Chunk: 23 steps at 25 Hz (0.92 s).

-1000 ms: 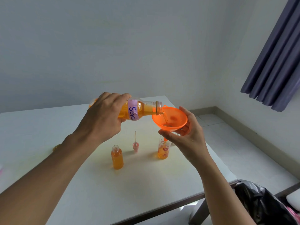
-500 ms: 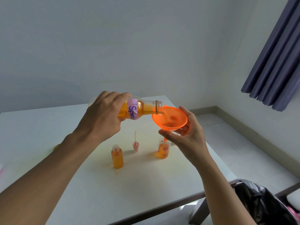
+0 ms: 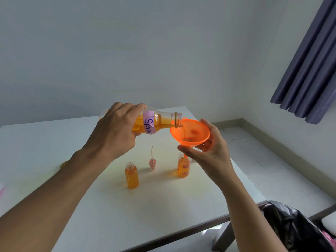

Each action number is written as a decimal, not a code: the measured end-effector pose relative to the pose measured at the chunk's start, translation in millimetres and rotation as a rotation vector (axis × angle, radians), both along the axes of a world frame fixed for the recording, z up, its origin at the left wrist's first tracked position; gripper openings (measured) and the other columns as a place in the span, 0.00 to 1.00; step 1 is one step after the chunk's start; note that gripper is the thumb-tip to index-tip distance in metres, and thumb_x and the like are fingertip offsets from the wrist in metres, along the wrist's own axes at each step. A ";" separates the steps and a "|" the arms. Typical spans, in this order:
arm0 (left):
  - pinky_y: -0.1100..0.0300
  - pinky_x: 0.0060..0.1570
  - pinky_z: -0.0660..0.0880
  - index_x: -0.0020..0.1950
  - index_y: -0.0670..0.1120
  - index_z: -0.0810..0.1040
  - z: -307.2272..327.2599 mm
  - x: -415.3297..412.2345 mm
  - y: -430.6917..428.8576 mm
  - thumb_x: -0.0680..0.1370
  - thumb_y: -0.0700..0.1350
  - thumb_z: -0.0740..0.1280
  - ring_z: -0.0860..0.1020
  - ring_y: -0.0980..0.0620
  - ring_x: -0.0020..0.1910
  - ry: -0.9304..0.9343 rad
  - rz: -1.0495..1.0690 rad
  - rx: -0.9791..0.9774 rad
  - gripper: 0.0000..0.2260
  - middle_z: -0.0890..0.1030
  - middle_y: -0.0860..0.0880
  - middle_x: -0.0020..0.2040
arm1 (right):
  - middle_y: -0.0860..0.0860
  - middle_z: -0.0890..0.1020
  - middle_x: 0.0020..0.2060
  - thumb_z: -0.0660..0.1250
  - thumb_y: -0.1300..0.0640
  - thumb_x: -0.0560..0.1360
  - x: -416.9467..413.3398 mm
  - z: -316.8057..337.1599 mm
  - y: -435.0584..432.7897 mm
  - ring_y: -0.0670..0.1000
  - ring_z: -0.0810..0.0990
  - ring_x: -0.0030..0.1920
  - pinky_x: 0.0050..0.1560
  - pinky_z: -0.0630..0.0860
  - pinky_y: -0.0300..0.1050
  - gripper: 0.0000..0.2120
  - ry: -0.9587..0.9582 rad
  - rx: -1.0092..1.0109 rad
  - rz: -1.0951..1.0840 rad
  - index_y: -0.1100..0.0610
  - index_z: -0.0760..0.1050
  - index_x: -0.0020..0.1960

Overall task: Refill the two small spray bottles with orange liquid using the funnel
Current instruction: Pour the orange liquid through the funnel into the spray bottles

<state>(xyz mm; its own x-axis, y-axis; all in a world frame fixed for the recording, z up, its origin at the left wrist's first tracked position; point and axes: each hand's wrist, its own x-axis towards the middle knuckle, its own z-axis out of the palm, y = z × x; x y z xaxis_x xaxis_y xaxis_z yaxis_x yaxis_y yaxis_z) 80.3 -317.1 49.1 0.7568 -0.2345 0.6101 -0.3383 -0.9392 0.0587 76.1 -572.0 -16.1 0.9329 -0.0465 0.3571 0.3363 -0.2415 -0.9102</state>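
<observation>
Left hand [image 3: 116, 130] is wrapped around the big refill bottle [image 3: 160, 121], tipped nearly flat, mouth over the orange funnel [image 3: 190, 132]. Right hand [image 3: 209, 153] cups the funnel, thumb and fingers curled around it, its spout in the flowered spray bottle [image 3: 183, 167] just below. The plain spray bottle [image 3: 131, 177] stands uncapped below the left hand, well filled.

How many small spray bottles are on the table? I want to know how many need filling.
2. A plain bottle stands uncapped left of centre; a flowered bottle stands under the funnel. None seem hidden.
</observation>
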 end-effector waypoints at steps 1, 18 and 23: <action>0.49 0.46 0.76 0.68 0.47 0.71 -0.3 0.0 0.1 0.67 0.39 0.77 0.73 0.43 0.59 -0.001 -0.001 -0.001 0.31 0.79 0.47 0.60 | 0.47 0.77 0.64 0.85 0.52 0.61 0.4 -0.4 0.2 0.46 0.83 0.56 0.54 0.83 0.42 0.46 0.001 0.002 0.000 0.42 0.66 0.73; 0.50 0.46 0.75 0.69 0.47 0.71 -0.7 -0.2 -1.1 0.68 0.40 0.77 0.73 0.44 0.60 0.005 0.006 -0.007 0.31 0.78 0.47 0.61 | 0.48 0.76 0.65 0.85 0.53 0.61 1.5 -1.5 -0.3 0.47 0.82 0.58 0.56 0.83 0.46 0.46 -0.006 0.004 0.003 0.42 0.66 0.73; 0.49 0.46 0.76 0.69 0.47 0.71 0.6 -0.1 -1.7 0.68 0.40 0.77 0.72 0.44 0.60 0.010 0.008 -0.002 0.31 0.78 0.47 0.61 | 0.49 0.76 0.65 0.85 0.53 0.61 1.8 -1.9 -0.1 0.49 0.83 0.58 0.58 0.83 0.50 0.46 -0.003 0.010 0.009 0.42 0.66 0.73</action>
<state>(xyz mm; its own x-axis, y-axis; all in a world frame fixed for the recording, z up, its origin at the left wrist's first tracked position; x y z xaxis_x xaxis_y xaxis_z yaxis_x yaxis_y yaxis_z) 80.3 -318.8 49.7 0.7646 -0.2269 0.6033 -0.3301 -0.9418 0.0642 77.9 -572.2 -18.0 0.9322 -0.0421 0.3595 0.3411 -0.2297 -0.9115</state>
